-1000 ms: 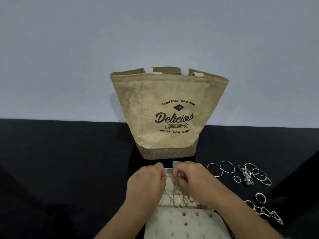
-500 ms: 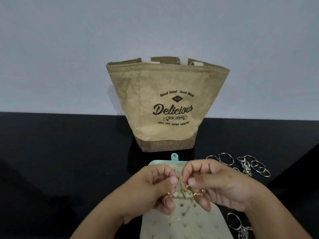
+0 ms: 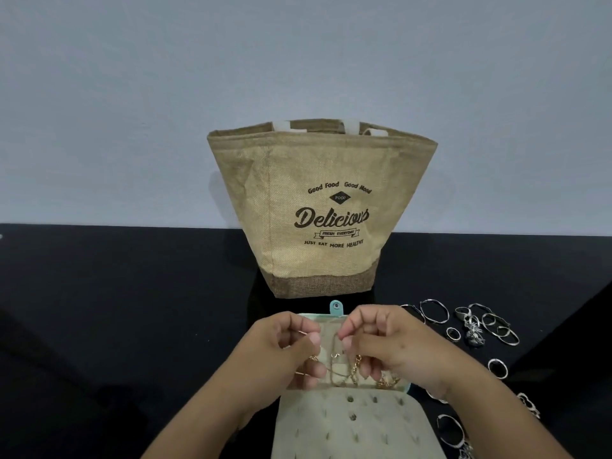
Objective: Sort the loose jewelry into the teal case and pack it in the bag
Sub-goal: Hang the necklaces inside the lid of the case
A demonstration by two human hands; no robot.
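The teal case (image 3: 336, 308) lies open on the black table in front of me, its beige inner panel (image 3: 354, 425) dotted with small holes. Both hands hover over its upper half. My left hand (image 3: 281, 346) and my right hand (image 3: 387, 346) each pinch part of a thin gold chain necklace (image 3: 341, 369) that hangs between them. More gold chain (image 3: 387, 380) lies bunched on the case under my right hand. The burlap bag (image 3: 318, 207) printed "Delicious" stands upright and open just behind the case.
Several loose silver rings and hoops (image 3: 477, 323) lie scattered on the table to the right of the case, with more (image 3: 453, 432) by my right forearm. A pale wall rises behind the bag. The table surface (image 3: 116, 309) is dark.
The hands have drawn slightly apart, stretching the gold chain between them above the case. The view has tilted a little, showing more of the case's panel.
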